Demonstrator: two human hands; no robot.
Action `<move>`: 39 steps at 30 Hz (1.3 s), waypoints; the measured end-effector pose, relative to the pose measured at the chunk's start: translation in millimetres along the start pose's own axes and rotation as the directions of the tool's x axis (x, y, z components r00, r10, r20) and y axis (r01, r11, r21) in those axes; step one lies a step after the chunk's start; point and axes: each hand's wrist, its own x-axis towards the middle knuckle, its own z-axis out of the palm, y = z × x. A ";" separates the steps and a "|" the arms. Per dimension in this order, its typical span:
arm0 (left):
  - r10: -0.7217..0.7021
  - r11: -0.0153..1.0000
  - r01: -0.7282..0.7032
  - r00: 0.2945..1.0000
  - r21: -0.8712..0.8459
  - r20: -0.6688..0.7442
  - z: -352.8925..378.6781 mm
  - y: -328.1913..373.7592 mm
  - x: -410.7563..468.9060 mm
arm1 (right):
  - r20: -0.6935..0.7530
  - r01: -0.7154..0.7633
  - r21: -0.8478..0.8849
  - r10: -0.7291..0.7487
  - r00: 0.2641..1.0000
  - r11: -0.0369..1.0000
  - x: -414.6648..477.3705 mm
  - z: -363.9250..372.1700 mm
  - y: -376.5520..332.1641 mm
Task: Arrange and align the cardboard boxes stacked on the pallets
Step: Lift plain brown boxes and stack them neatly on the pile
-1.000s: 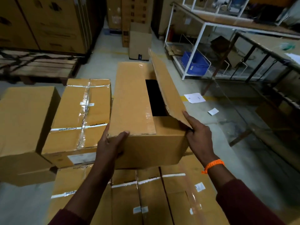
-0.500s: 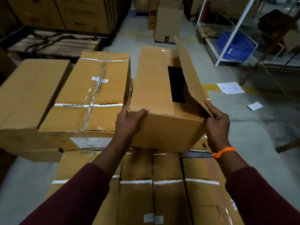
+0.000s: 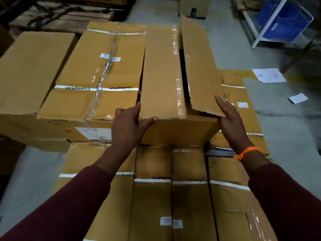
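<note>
A brown cardboard box with loose top flaps point(image 3: 163, 73) lies on the stack, close against a taped Crompton box point(image 3: 97, 73) on its left. My left hand point(image 3: 129, 126) grips its near left corner, thumb on the left flap. My right hand point(image 3: 229, 119) presses flat against its near right corner, under the raised right flap point(image 3: 199, 66). A dark gap shows between the two flaps. Below lies a row of taped Crompton boxes point(image 3: 152, 197). A plain box point(image 3: 29, 70) sits at far left.
A wooden pallet point(image 3: 66, 16) lies at the back left. A small upright box point(image 3: 192, 6) stands on the floor behind. A white rack holding a blue crate point(image 3: 284, 20) is at right. Sheets of paper point(image 3: 268, 75) lie on the grey floor.
The open-flapped box has moved left against the taped box, closing the gap between them. Its right flap has dropped lower. My view has tilted down and come closer.
</note>
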 end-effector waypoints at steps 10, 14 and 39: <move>-0.029 0.999 0.034 0.960 -0.014 0.279 -16.1 -45.8 2.2 | 0.183 -0.107 0.190 0.072 0.980 0.976 -21.1 -3.4 -22.7; -0.024 0.989 0.060 0.967 -0.134 0.255 -25.8 -48.2 6.0 | 0.141 -0.088 0.221 0.057 0.988 0.971 -25.2 2.3 -21.7; 0.031 0.962 0.049 0.958 -0.269 0.284 -25.2 56.1 -138.9 | 0.070 -0.198 -0.229 0.219 0.973 0.953 -207.6 -31.4 -1.6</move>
